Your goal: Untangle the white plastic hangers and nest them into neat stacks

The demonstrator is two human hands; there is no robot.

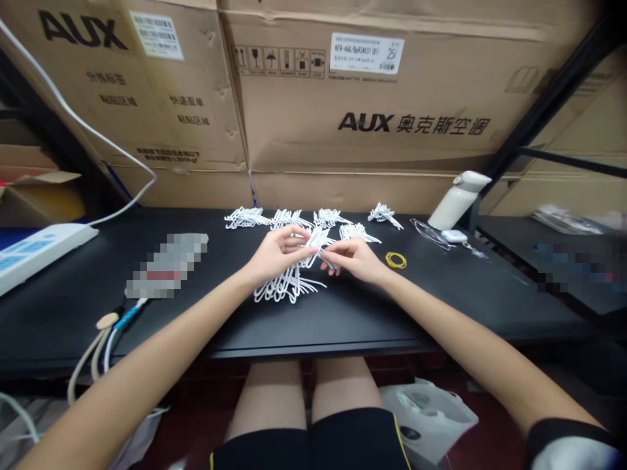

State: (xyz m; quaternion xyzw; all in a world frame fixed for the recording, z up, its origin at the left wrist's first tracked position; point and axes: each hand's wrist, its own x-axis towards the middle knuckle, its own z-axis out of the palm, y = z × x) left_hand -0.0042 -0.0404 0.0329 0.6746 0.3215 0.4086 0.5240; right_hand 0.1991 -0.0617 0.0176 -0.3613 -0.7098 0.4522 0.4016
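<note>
On the black table [294, 329] I see a loose pile [284, 286] of white hooks. Just above the far right side of the pile is a bundle [317, 241] of the same hooks, held in the air. The left hand [275, 251] has thumb and fingers closed on it; the right hand [361, 261] pinches its ends, thumb and fingers together. Beyond the pile lie five more clusters [245, 217] of hooks. To the right of the pile are yellow bands [396, 260]; farther right of it, and back, are glasses [434, 236], a white case [454, 236] and a bottle [454, 205]. Well to the left of the pile lie a blurred grey slab [171, 261] and a power strip [44, 251]. Cartons [382, 98] stand farthest behind the pile.
</note>
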